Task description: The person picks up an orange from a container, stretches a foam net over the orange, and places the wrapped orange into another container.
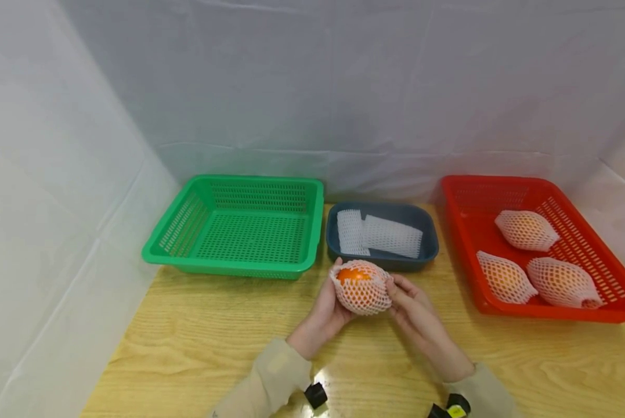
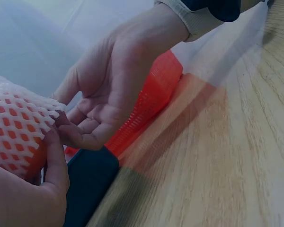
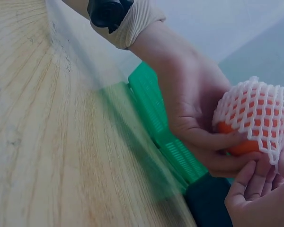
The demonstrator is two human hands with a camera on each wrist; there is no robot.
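Above the table in front of me, an orange (image 1: 353,275) sits partly inside a white foam net sleeve (image 1: 367,301), its bare skin showing at the upper left. My left hand (image 1: 328,312) holds the fruit from the left and below, fingers curved round it. With thumb and fingers, my right hand (image 1: 418,313) pinches the net's edge on the right side. In the left wrist view, the right fingertips are at the end of the net sleeve (image 2: 16,127). The right wrist view shows orange skin (image 3: 241,145) below the net, against the left hand's fingers.
Just behind the hands stands a dark blue tray (image 1: 432,255) holding flat white foam nets (image 1: 393,235). A green basket (image 1: 228,268) is at the left. The red basket (image 1: 557,313) at the right holds three net-covered fruits, one being this fruit (image 1: 526,229). White sheeting (image 1: 375,87) walls the back.
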